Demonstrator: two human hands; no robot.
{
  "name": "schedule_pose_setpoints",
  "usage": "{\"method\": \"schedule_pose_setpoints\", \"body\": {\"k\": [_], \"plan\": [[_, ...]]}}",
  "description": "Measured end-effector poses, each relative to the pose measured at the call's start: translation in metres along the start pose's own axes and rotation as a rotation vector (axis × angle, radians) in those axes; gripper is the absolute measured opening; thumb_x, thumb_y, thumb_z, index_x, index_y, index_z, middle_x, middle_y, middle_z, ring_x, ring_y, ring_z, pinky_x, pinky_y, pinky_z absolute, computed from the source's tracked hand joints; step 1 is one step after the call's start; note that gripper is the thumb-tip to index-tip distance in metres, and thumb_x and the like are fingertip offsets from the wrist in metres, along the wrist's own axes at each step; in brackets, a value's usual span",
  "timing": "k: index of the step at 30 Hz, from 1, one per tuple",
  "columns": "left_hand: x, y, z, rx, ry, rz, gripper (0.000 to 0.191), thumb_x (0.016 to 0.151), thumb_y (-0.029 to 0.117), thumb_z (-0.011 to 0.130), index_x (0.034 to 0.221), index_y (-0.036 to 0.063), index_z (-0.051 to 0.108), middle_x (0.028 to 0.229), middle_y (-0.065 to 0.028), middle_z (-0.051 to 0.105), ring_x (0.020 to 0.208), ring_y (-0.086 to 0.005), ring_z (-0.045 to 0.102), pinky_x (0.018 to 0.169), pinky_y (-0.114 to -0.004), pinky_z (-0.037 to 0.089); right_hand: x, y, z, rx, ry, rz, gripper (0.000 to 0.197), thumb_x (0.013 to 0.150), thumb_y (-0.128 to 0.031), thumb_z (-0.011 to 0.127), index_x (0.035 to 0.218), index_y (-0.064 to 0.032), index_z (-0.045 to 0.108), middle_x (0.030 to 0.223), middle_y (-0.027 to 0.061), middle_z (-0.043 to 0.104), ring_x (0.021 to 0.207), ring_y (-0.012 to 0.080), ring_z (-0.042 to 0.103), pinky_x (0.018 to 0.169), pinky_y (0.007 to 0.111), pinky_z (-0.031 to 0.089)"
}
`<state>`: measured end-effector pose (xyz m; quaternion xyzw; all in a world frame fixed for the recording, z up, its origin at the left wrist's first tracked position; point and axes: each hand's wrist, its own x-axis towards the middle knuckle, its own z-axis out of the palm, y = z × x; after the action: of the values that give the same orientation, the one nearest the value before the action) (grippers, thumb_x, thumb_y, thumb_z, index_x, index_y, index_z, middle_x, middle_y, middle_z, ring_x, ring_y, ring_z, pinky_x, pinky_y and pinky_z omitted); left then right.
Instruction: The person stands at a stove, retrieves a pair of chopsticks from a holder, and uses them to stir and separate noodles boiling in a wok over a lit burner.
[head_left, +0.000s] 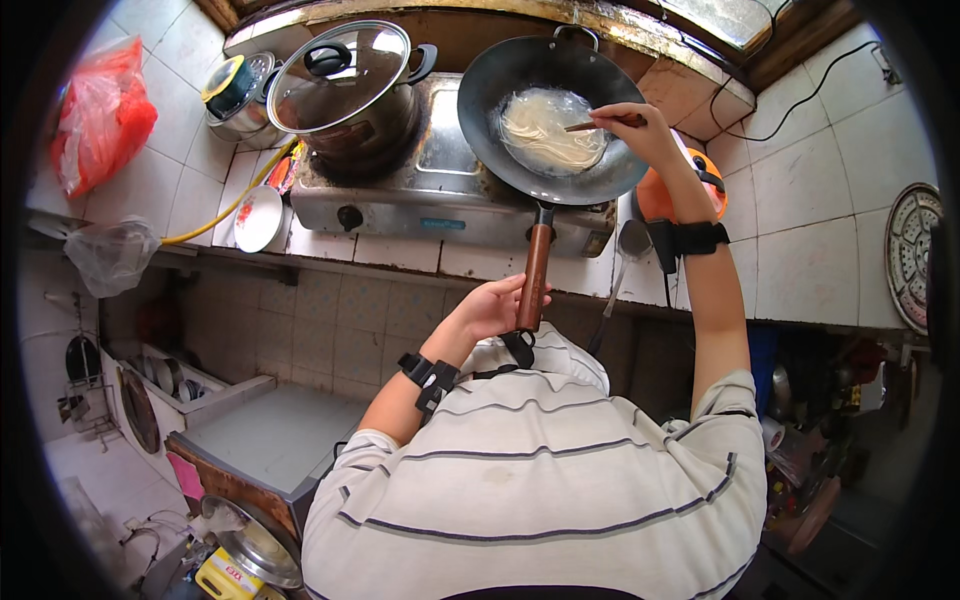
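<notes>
A dark wok (480, 97) rests on the right burner of a steel gas stove (420, 206). Pale noodles (551, 139) lie in cloudy liquid at its bottom. My left hand (499, 307) is wrapped around the wok's wooden handle (536, 255), its fingers partly hidden behind it. Over the wok's right side, my right hand (637, 135) grips brown chopsticks (585, 126), whose tips reach into the noodles. Whether both sticks touch the noodles is hard to see.
A steel pot with a glass lid (341, 75) occupies the left burner. Left of the stove stands a white plate (259, 219), near a yellow hose (225, 217). A ladle (628, 251) lies right of the stove, close to an orange container (660, 202). A red bag (101, 120) hangs at far left.
</notes>
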<state>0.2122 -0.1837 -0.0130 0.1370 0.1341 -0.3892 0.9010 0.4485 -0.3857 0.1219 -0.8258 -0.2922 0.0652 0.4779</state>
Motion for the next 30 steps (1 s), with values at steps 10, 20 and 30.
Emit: {"method": "schedule_pose_setpoints", "body": {"k": [10,20,30], "plan": [[-0.005,0.004,0.01,0.178,0.053,0.046,0.039,0.09,0.028,0.043,0.12,0.0042,0.042,0.114,-0.0102,0.052,0.101,-0.0213,0.053,0.083,-0.036,0.046,-0.037,-0.042,0.032,-0.178,0.258,-0.073,0.016,0.074,-0.006,0.064,0.09,-0.0033,0.065,0.073,0.0089,0.063,0.058,0.0097,0.05,0.054,0.022,0.04],[-0.004,0.001,0.009,0.227,0.063,0.06,0.036,0.089,0.03,0.047,0.117,0.0079,0.041,0.114,-0.0078,0.052,0.101,-0.0199,0.052,0.08,-0.036,0.046,-0.121,-0.02,0.035,-0.022,0.631,-0.002,0.012,0.075,-0.002,0.064,0.087,0.0017,0.065,0.079,0.0072,0.065,0.071,0.0087,0.058,0.064,0.019,0.044],[-0.002,-0.001,0.009,0.207,0.062,0.086,0.038,0.091,0.029,0.04,0.119,0.0036,0.041,0.114,-0.01,0.051,0.1,-0.0211,0.053,0.082,-0.035,0.047,-0.153,-0.005,0.026,0.051,0.875,0.179,0.016,0.077,-0.012,0.066,0.086,0.0014,0.066,0.077,0.0055,0.065,0.072,0.0098,0.059,0.068,0.018,0.045]]}}
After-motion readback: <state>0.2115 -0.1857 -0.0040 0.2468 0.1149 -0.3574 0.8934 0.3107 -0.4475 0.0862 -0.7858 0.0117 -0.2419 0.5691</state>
